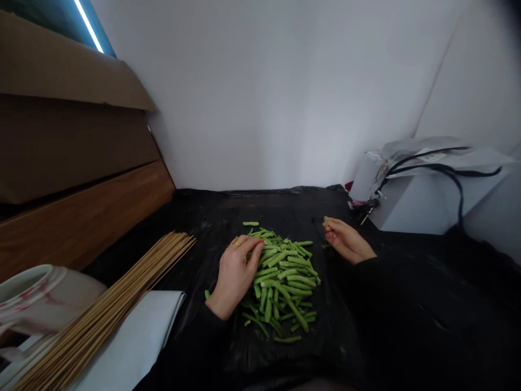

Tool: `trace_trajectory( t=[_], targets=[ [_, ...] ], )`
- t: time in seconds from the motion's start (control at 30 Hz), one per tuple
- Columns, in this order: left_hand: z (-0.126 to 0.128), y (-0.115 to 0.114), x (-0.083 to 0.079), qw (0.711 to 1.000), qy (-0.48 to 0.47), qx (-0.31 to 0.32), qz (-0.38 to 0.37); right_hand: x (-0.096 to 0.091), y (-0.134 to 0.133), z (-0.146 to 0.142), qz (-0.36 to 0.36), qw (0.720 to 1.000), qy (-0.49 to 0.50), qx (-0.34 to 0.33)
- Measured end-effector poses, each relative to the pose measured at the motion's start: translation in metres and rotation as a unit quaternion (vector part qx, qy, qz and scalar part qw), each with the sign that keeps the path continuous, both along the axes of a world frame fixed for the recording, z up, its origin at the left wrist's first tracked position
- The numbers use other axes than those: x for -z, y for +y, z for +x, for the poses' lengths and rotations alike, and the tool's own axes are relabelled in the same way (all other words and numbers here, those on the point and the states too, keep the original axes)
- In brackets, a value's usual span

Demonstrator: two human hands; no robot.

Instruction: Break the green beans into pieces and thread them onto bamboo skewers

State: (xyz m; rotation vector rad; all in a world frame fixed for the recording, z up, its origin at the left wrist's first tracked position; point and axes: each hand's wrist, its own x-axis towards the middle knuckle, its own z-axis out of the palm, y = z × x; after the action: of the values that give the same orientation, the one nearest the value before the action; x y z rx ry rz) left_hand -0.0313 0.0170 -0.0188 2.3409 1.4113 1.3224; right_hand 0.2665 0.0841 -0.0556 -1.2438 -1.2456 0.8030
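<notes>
The scrap [326,220] in the right hand [348,241] is too small to identify.

— How does the bare left hand [235,274] lie?
— Palm down, low and central, fingers together, slightly bent, pointing up and to the right.
— And the bare right hand [348,241]?
— Well apart, farther right, palm turned inward, its fingertips [331,227] pinched together. Both wrists come out of black sleeves [391,282].

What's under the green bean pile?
A black plastic sheet lies under the green bean pile. The left hand covers the pile's left edge; the surface beneath the sheet is hidden.
</notes>
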Motion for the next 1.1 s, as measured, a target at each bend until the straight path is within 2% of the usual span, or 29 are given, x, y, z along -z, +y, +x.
trace_trajectory(
  t=[0.1, 0.2, 0.33, 0.5, 0.57, 0.67, 0.8, 0.93, 1.1],
  targets=[
    [0.000, 0.000, -0.001, 1.000, 0.000, 0.000, -0.001, -0.007, -0.004, 0.005, -0.023, 0.998, 0.047, -0.027],
    [0.000, 0.000, -0.001, 1.000, 0.002, -0.001, 0.000, -0.013, -0.008, 0.007, -0.054, 0.997, 0.037, -0.037],
    [0.000, -0.001, -0.001, 1.000, 0.003, -0.001, 0.000, -0.014, -0.012, 0.007, -0.102, 0.993, -0.056, -0.018],
    [0.000, 0.000, 0.002, 1.000, 0.002, 0.000, 0.001, -0.008, -0.012, 0.012, -0.135, 0.966, -0.210, 0.060],
    [-0.001, 0.000, 0.002, 1.000, 0.004, 0.000, 0.000, -0.005, -0.013, 0.013, -0.150, 0.954, -0.246, 0.081],
    [-0.001, 0.001, 0.003, 1.000, 0.003, 0.001, 0.003, 0.000, -0.013, 0.010, -0.166, 0.948, -0.261, 0.071],
    [-0.001, 0.002, 0.003, 1.000, 0.000, 0.003, 0.010, -0.001, -0.012, 0.001, -0.161, 0.965, -0.205, 0.012],
    [0.000, 0.001, 0.002, 1.000, -0.002, 0.002, 0.010, -0.012, -0.015, -0.003, -0.153, 0.984, -0.070, -0.062],
    [-0.001, 0.001, 0.002, 1.000, -0.006, 0.008, 0.007, -0.022, -0.016, 0.003, -0.156, 0.970, 0.112, -0.150]
  ],
)
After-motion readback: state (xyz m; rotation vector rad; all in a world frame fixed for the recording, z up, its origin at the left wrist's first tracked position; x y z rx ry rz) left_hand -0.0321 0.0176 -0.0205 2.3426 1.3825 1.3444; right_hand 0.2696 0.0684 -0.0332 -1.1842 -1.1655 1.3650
